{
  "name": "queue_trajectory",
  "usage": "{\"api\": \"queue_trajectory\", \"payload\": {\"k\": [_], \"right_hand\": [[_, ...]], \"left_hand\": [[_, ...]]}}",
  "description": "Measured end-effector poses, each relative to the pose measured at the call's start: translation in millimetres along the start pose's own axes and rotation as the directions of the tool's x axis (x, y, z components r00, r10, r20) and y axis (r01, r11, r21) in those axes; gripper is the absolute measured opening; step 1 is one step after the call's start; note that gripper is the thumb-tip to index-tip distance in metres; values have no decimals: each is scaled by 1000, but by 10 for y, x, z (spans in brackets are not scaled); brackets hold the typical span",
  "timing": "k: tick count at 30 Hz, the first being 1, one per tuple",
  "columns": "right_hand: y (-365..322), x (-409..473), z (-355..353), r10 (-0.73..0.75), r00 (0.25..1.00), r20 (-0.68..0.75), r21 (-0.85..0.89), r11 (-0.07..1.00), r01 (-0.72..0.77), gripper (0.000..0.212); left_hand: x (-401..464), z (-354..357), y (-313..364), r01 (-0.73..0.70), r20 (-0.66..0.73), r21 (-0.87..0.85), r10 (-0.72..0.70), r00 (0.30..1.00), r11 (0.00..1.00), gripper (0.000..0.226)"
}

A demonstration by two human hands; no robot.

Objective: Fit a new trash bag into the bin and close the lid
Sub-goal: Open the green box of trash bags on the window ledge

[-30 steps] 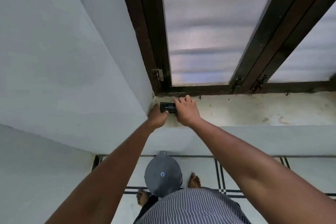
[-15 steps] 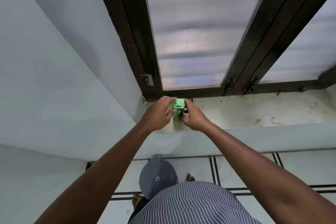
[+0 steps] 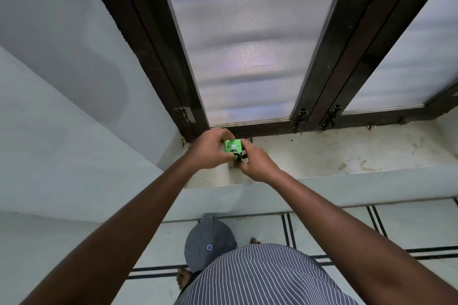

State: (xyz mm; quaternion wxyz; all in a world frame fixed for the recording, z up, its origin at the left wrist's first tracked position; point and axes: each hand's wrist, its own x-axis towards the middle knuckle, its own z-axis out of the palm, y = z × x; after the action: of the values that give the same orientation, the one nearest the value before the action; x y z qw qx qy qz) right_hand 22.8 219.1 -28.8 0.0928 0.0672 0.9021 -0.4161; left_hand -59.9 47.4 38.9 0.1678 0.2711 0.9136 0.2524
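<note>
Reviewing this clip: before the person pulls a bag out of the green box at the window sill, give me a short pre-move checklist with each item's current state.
1. Green box held: ok, the left hand wraps its left side above the window sill.
2. Right hand at the box opening: ok, its fingers pinch something dark at the box's lower end.
3. Bag actually coming out: cannot tell, the dark piece is too small to identify.
4. Bin within reach: ok, it stands on the floor below the sill, by the person's feet.
5. Bin lid open for the bag: not ok, the grey lid looks shut.
</note>
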Motion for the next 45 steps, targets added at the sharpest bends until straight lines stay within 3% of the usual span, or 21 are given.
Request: {"api": "queue_trajectory", "payload": {"k": [5, 8, 10, 12, 16, 19, 21, 25, 29, 32, 34, 39, 45], "right_hand": [[13, 3, -10, 9, 1000, 4, -36, 999, -9, 49], [2, 11, 7, 2, 1000, -1, -45, 999, -2, 44], [-6, 11, 12, 8, 1000, -13, -41, 999, -8, 43], [-11, 16, 1, 21, 1000, -15, -32, 999, -21, 46], [-13, 12, -16, 21, 1000, -4, -23, 1000, -21, 52], [-25, -14, 15, 15, 1000, -25, -11, 1000, -15, 57], [-37, -35, 31, 27, 999, -37, 2, 1000, -27, 63], [-60, -96, 65, 21, 998, -59, 14, 1000, -21, 64], [-109, -123, 86, 10, 996, -85, -1, 1000, -10, 63], [-127, -113, 95, 17, 997, -76, 33, 999, -15, 65], [-132, -109, 105, 33, 996, -82, 90, 996, -25, 66], [-136, -120, 122, 135, 976, -168, 229, 969, -95, 59], [-170, -115, 98, 206, 934, -292, 372, 924, -87, 49]], "left_hand": [[70, 9, 18, 86, 47, -102, -82, 996, 991, 45], [48, -42, 6, -98, 31, 99, 95, 995, 990, 41], [33, -81, 1, -222, 13, 279, 227, 974, 934, 38], [29, -93, -23, -266, 1, 349, 284, 959, 898, 41], [15, -105, -38, -105, -135, 52, 111, 985, 993, 38], [18, -70, -79, 10, -314, 50, 7, 949, 999, 30], [-32, 18, -85, 11, -379, 75, 19, 925, 997, 18], [-108, 219, -81, -45, -279, -54, 29, 960, 998, 30], [-64, 226, 6, 156, -159, -310, -212, 964, 938, 30], [0, 188, 63, 262, -69, -343, -303, 951, 902, 26], [58, 149, 86, 352, 10, -406, -381, 924, 843, 28], [104, 93, 104, 514, 249, -631, -476, 844, 581, 36], [55, 126, 84, 508, 266, -677, -467, 843, 532, 40]]}}
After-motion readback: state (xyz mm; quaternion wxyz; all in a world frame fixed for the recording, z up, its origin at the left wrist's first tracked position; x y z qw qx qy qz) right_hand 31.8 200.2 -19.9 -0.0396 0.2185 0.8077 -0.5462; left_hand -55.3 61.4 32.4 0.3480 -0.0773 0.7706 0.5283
